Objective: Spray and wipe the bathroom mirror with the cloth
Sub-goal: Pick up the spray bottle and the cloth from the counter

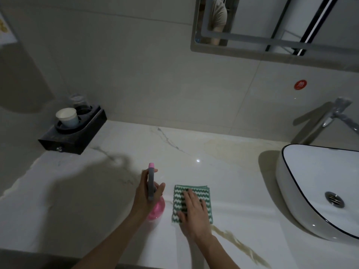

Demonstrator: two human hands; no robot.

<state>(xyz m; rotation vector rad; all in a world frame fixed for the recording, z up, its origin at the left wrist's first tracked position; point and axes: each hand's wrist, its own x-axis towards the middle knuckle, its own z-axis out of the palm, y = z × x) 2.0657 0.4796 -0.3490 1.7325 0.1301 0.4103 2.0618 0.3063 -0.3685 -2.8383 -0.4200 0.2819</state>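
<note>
A pink spray bottle (156, 208) with a grey trigger head stands on the marble counter (223, 152). My left hand (146, 193) grips its neck, fingers curled round the grey head. To its right a folded green-and-white zigzag cloth (179, 193) lies flat on the counter. My right hand (193, 208) rests on the cloth with fingers spread and nearly straight. The mirror (291, 20) hangs on the wall at the upper right, only its lower part in view, reflecting a person's sleeve.
A white basin (303, 191) with a chrome faucet (338, 115) sits at the right. A black tray (77, 136) at the back left holds a paper cup (67, 116) and a glass. A red round sticker (300, 84) is on the wall tile.
</note>
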